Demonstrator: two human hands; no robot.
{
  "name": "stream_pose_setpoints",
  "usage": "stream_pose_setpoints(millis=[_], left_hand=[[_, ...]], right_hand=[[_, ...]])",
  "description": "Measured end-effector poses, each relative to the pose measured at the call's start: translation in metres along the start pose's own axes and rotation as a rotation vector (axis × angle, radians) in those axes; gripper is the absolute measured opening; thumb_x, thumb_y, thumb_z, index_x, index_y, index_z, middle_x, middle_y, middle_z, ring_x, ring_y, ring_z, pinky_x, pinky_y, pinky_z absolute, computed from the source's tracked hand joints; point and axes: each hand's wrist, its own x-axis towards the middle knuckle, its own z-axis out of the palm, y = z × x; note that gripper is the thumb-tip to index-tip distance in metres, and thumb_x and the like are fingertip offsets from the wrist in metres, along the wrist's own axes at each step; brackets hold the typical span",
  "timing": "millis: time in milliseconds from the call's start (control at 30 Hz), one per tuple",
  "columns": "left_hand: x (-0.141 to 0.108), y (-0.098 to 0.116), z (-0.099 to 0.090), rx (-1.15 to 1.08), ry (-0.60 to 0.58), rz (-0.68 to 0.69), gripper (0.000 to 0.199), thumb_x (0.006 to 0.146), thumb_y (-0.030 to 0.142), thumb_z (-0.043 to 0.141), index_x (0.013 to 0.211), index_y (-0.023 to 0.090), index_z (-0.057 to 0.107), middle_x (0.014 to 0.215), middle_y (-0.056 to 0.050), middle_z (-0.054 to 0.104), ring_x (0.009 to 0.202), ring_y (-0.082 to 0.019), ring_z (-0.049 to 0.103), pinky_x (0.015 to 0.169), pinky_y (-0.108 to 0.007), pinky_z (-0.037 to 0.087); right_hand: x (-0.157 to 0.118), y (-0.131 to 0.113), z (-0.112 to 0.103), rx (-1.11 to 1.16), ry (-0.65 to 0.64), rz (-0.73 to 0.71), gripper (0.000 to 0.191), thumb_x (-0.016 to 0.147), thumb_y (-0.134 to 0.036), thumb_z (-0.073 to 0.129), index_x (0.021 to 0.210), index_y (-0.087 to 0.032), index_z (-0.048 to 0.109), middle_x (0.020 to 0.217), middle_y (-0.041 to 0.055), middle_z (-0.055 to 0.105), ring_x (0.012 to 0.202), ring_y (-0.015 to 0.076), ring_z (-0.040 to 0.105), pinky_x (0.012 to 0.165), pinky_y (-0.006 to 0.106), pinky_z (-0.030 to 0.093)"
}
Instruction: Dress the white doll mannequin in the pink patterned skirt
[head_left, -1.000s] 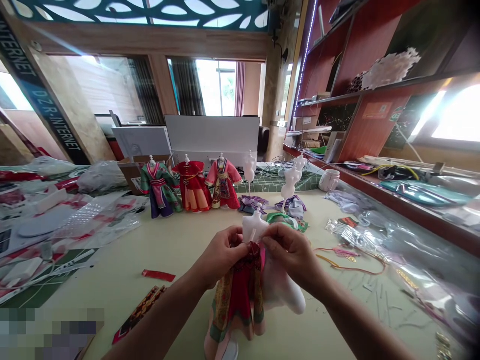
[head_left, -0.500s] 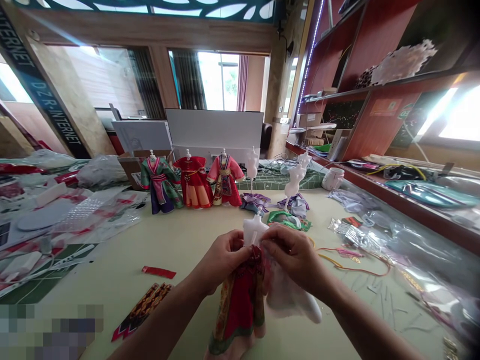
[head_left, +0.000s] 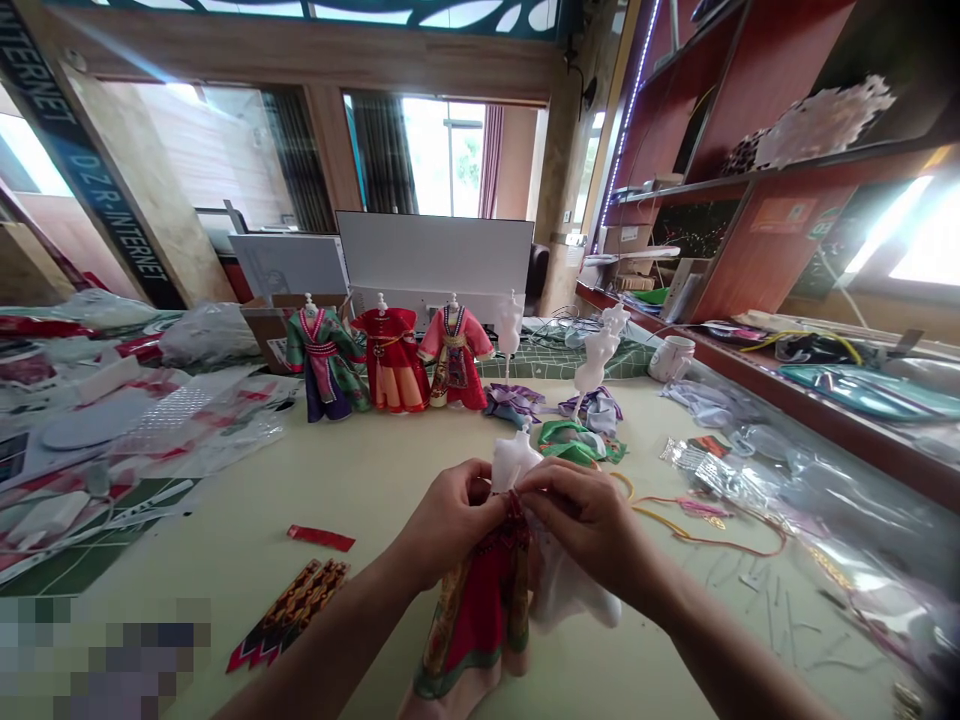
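Observation:
A small white mannequin [head_left: 514, 456] stands upright between my hands, wearing a red doll skirt [head_left: 480, 610] with patterned side bands and a green-edged hem. My left hand [head_left: 461, 520] pinches the skirt's waist from the left, thumb toward the middle. From the other side my right hand [head_left: 577, 515] pinches the same waist, its fingertips close to the left thumb. White sheer fabric [head_left: 574, 590] hangs below my right hand. The exact bit of cloth between the fingertips is partly hidden.
Behind stand three dressed mannequins [head_left: 390, 360] and two bare ones, a bare mannequin [head_left: 596, 355] at right. Green cloth [head_left: 574, 442] lies just beyond my hands. A red strip [head_left: 321, 538] and patterned strips [head_left: 289, 610] lie left; yellow cord [head_left: 675, 500] and plastic bags [head_left: 810, 500] lie right.
My right fingers have moved slightly left and closer to my left thumb at the waist. The white sheer fabric has swung inward. The view has shifted slightly.

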Motion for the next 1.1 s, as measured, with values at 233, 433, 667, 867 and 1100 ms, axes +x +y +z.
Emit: stream_pose_setpoints(millis=[233, 433, 667, 867, 1100], left_hand=[[0.0003, -0.0024, -0.0019, 0.034, 0.001, 0.010, 0.041, 0.072, 0.032, 0.071, 0.105, 0.013, 0.058, 0.092, -0.009, 0.070, 0.087, -0.024, 0.066, 0.077, -0.034, 0.050], [0.0007, 0.0009, 0.0000, 0.051, 0.023, -0.002, 0.042, 0.068, 0.035, 0.074, 0.102, 0.013, 0.060, 0.090, -0.009, 0.071, 0.087, -0.025, 0.066, 0.075, -0.032, 0.051], [0.0020, -0.0013, 0.0002, 0.099, 0.012, 0.020, 0.034, 0.074, 0.035, 0.068, 0.099, 0.014, 0.060, 0.090, -0.009, 0.071, 0.089, -0.026, 0.066, 0.075, -0.033, 0.052], [0.0019, -0.0020, 0.0000, 0.140, 0.017, 0.030, 0.030, 0.076, 0.032, 0.066, 0.099, 0.014, 0.059, 0.091, -0.008, 0.070, 0.090, -0.026, 0.066, 0.075, -0.033, 0.052], [0.0026, -0.0017, -0.0009, 0.234, 0.032, 0.044, 0.032, 0.076, 0.034, 0.064, 0.101, 0.015, 0.059, 0.090, -0.008, 0.070, 0.086, -0.025, 0.066, 0.071, -0.032, 0.051]], right_hand=[[-0.0023, -0.0018, -0.0008, 0.005, -0.005, -0.031, 0.018, 0.086, -0.010, 0.053, 0.091, -0.021, 0.065, 0.086, 0.0019, 0.067, 0.078, 0.0146, 0.063, 0.069, 0.026, 0.048], [-0.0026, -0.0018, -0.0024, -0.048, 0.027, -0.039, 0.016, 0.085, -0.012, 0.053, 0.090, -0.022, 0.065, 0.083, 0.0013, 0.066, 0.074, 0.0143, 0.062, 0.066, 0.026, 0.047], [-0.0022, -0.0010, -0.0055, -0.095, 0.108, 0.022, 0.012, 0.085, -0.016, 0.055, 0.082, -0.021, 0.065, 0.067, -0.0013, 0.063, 0.060, 0.0124, 0.056, 0.058, 0.024, 0.040], [-0.0027, -0.0020, -0.0076, -0.097, 0.136, 0.048, 0.012, 0.084, -0.017, 0.056, 0.080, -0.021, 0.066, 0.065, -0.0024, 0.064, 0.058, 0.0117, 0.055, 0.057, 0.023, 0.040], [-0.0025, -0.0028, -0.0057, -0.072, 0.159, 0.040, 0.011, 0.083, -0.016, 0.057, 0.079, -0.020, 0.066, 0.065, -0.0020, 0.064, 0.058, 0.0114, 0.056, 0.057, 0.023, 0.041]])
